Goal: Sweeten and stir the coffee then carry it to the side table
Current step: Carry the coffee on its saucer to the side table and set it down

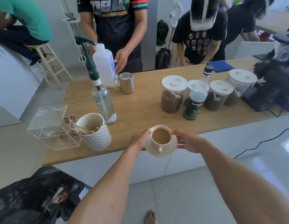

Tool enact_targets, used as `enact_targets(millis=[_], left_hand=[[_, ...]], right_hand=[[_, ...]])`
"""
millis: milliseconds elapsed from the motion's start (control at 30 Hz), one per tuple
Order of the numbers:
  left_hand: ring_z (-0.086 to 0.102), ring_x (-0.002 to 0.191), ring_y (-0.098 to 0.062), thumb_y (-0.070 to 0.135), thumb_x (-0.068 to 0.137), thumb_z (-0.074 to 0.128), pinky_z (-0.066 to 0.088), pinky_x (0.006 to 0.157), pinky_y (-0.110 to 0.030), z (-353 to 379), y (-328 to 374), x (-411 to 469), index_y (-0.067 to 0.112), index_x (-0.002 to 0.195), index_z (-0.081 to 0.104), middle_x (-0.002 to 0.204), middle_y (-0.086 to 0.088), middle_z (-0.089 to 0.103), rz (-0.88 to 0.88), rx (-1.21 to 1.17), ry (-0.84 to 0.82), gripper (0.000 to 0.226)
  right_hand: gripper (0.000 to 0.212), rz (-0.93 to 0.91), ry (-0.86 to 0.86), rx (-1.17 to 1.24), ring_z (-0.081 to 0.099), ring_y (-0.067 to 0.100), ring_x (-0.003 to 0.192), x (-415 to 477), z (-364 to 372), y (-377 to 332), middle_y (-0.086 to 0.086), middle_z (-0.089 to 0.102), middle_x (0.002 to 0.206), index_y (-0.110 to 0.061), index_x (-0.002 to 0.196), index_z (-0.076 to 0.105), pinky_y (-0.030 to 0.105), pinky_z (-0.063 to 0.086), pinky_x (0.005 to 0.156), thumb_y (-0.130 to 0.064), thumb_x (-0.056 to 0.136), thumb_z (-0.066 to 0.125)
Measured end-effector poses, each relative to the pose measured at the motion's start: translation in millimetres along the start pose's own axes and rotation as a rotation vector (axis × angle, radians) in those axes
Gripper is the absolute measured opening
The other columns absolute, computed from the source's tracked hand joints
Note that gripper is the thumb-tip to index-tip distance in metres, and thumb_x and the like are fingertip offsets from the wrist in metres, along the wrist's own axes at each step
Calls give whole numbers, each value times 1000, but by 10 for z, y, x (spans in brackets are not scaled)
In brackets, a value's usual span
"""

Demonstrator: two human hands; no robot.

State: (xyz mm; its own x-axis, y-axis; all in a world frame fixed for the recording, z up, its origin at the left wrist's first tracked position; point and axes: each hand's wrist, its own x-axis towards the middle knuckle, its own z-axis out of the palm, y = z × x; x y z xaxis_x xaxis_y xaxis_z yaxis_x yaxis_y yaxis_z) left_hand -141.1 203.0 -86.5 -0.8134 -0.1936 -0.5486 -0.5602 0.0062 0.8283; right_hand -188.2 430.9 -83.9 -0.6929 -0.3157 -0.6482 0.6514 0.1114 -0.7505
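I have the coffee cup (160, 136) on its saucer (169, 149). It is filled near the brim with milky brown coffee, and its handle is turned toward me. Cup and saucer sit at the near edge of the wooden counter (140, 107), the saucer overhanging it; I cannot tell whether it touches the wood. My left hand (138, 141) pinches the saucer's left rim, thumb on top beside the cup and fingers hidden underneath. My right hand (188, 141) grips the right rim, thumb up against the cup and fingers curled under. Left of the cup stands a patterned pot of wooden stirrers (96, 135), and beyond that a clear acrylic box (50, 125). Behind the cup to the left are a pump bottle (103, 101) and, farther back, a steel jug (126, 83). Behind it to the right are a dark bottle (195, 101) and lidded jars (172, 96).
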Motion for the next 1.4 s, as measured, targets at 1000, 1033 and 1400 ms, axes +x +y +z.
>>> enact_targets(millis=[1000,1033,1400], left_hand=[[64,66,-18,48,62,66,57,55,-29,1974,-1259,-1974,13,78,70,75,-3,65,61,316,-589,39],[64,64,-17,46,65,67,58,56,-30,2067,-1294,-2047,13,78,69,74,-2,65,62,334,-617,36],[59,74,-20,44,62,61,56,70,-36,3098,-1564,-2917,11,85,66,82,-7,62,111,527,-947,40]], right_hand=[[23,-110,519,402,59,25,89,-3088,-860,2612,8,62,91,-10,107,68,36,47,83,-22,87,68],[25,-115,545,422,59,25,90,-3203,-892,2696,8,62,92,-10,109,68,36,47,84,-22,87,67],[22,-147,799,654,58,25,89,-4309,-1116,3579,10,59,94,-9,107,65,33,48,81,-21,88,66]])
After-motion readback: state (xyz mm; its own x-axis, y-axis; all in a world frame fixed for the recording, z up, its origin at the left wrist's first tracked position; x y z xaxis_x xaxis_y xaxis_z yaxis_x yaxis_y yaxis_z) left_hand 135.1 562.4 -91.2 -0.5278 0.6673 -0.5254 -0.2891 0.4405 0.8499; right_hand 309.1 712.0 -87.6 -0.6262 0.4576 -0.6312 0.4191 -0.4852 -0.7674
